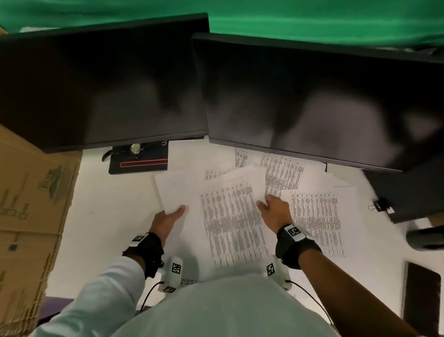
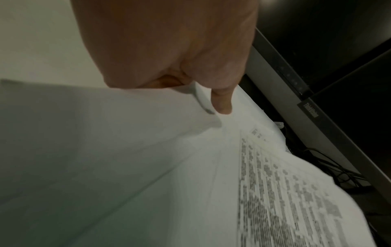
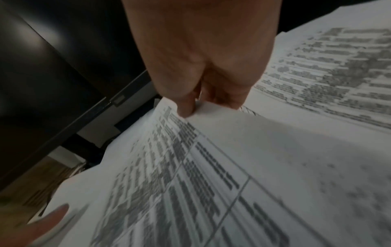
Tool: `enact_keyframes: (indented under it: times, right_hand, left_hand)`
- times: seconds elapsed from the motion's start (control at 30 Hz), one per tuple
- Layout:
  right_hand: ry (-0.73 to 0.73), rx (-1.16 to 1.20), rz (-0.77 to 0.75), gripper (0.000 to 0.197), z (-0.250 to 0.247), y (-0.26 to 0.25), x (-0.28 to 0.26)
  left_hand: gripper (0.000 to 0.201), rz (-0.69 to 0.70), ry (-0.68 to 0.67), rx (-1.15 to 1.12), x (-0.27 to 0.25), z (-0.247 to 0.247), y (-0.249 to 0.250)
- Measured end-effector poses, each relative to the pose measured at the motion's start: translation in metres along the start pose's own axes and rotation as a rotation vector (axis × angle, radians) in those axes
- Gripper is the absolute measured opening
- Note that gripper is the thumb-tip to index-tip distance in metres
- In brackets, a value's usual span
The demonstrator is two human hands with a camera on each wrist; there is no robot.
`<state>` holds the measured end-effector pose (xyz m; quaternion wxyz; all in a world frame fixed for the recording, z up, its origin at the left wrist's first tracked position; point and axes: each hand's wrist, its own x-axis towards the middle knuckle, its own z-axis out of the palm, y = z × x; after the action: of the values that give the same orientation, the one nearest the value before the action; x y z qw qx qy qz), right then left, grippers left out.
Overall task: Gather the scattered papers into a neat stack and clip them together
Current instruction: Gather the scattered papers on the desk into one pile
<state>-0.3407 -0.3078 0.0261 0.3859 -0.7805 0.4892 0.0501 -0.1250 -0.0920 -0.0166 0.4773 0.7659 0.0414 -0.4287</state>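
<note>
Several printed sheets lie scattered on the white desk [image 1: 121,202] below two dark monitors. My left hand [image 1: 170,215] pinches the near corner of a mostly blank sheet [image 1: 179,188], thumb on top; in the left wrist view the left hand [image 2: 211,100] has the paper's edge [image 2: 201,97] between thumb and fingers. My right hand [image 1: 271,206] pinches the right edge of a printed table sheet [image 1: 232,217]; the right wrist view shows the right hand [image 3: 194,107] holding that lifted sheet [image 3: 190,167]. More printed pages [image 1: 318,219] lie to the right. A black binder clip [image 1: 381,206] sits at the far right.
Two black monitors [image 1: 302,100] overhang the back of the desk. A cardboard box [image 1: 16,204] stands at the left. A black monitor base [image 1: 138,161] sits behind the papers. A dark flat object [image 1: 421,296] and a black cylinder [image 1: 432,237] lie at the right.
</note>
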Motion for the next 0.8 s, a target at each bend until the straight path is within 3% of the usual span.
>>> enact_keyframes:
  times: [0.13,0.2,0.27,0.33,0.4,0.47,0.53,0.63,0.73,0.8]
  right_hand:
    - [-0.342,-0.032,-0.039,0.043,0.012,0.005,-0.007]
    - [-0.424,0.037,-0.069,0.038,0.007,0.01,-0.013]
    - [-0.307,0.09,-0.063,0.028,-0.005,0.024,-0.013]
    - [-0.049,0.075,0.008,0.021,-0.025,0.05,-0.009]
    - [0.237,0.038,0.177,0.023,-0.049,0.087,-0.009]
    - [0.437,0.064,0.394,0.04,-0.069,0.126,-0.015]
    - [0.425,0.039,0.608,0.067,-0.083,0.155,-0.025]
    - [0.284,-0.069,0.679,0.1,-0.09,0.175,-0.036]
    - [0.271,-0.147,0.637,0.098,-0.084,0.178,-0.036]
    - [0.284,-0.106,0.626,0.077,-0.078,0.178,-0.033]
  left_hand:
    - [0.041,0.033,-0.071,0.058,-0.004,-0.001,-0.001]
    - [0.044,0.042,-0.081,0.089,-0.005,-0.002,-0.002]
    - [0.044,0.053,-0.089,0.074,-0.003,-0.004,-0.003]
    - [0.041,0.067,-0.076,0.043,-0.004,-0.009,-0.002]
    - [0.04,0.099,-0.035,0.022,-0.004,-0.016,0.0]
    - [0.041,0.124,0.027,0.015,-0.004,-0.027,-0.001]
    - [0.044,0.13,0.084,0.035,-0.001,-0.038,-0.003]
    - [0.047,0.111,0.092,0.059,0.004,-0.046,-0.009]
    - [0.047,0.094,0.089,0.052,0.006,-0.045,-0.009]
    - [0.048,0.09,0.093,0.047,0.006,-0.045,-0.008]
